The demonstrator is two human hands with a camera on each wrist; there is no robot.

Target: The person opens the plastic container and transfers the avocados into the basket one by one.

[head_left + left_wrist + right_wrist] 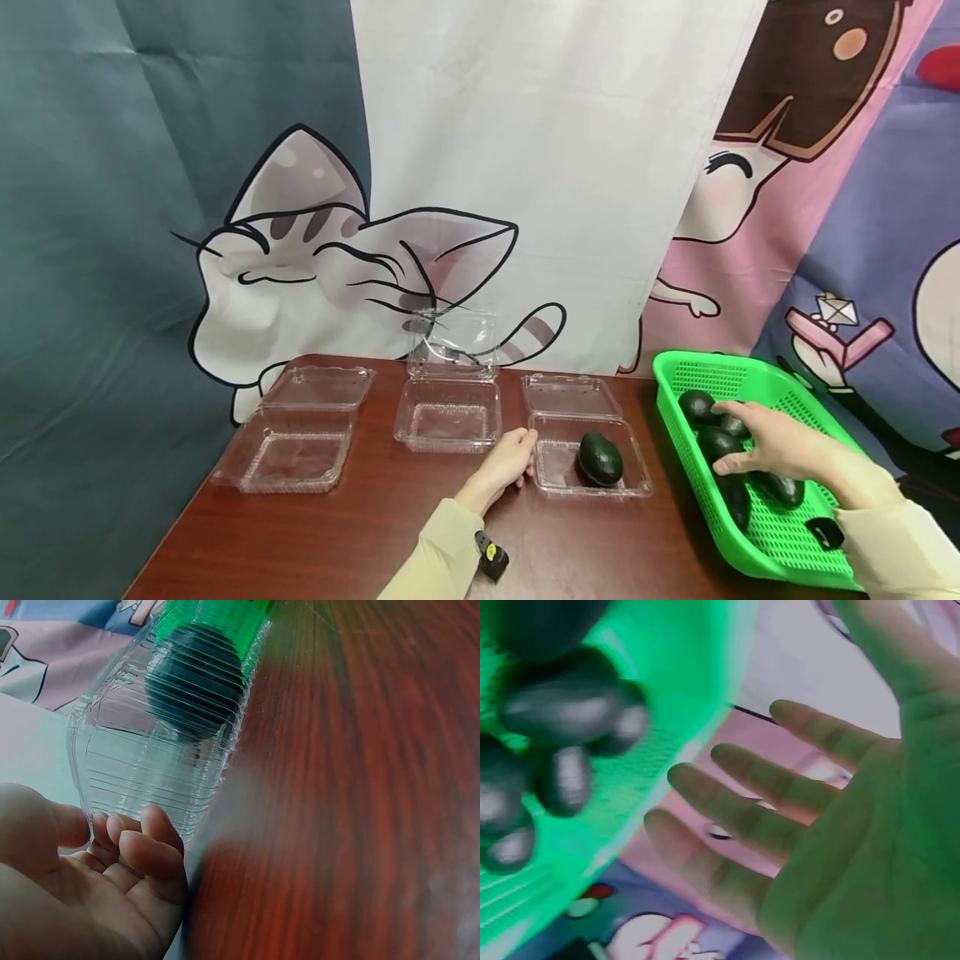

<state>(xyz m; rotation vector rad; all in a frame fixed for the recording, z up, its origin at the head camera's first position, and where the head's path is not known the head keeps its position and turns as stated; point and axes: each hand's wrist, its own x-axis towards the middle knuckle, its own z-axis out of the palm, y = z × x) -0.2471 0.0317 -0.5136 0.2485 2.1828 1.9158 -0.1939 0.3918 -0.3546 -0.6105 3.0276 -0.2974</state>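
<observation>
My left hand (508, 460) is at the left rim of the right-hand clear plastic clamshell container (557, 468). In the left wrist view, its thumb and curled fingers (154, 855) pinch that rim. One dark green avocado (600, 459) lies inside the container, toward its right side. Over the green basket (791, 542) hovers my right hand (783, 446), thumb and fingers spread. Several dark avocados (718, 450) lie below it in the basket, partly hidden by the hand. The right wrist view shows the palm (855, 847) holding nothing, with avocados (562, 697) beyond the fingertips.
Two more clamshell containers stand on the brown table (360, 533) with lids raised or folded back, one in the middle (450, 421) and one at the left (296, 458). A printed cloth (540, 167) hangs right behind the table. The basket's raised wall borders the right side.
</observation>
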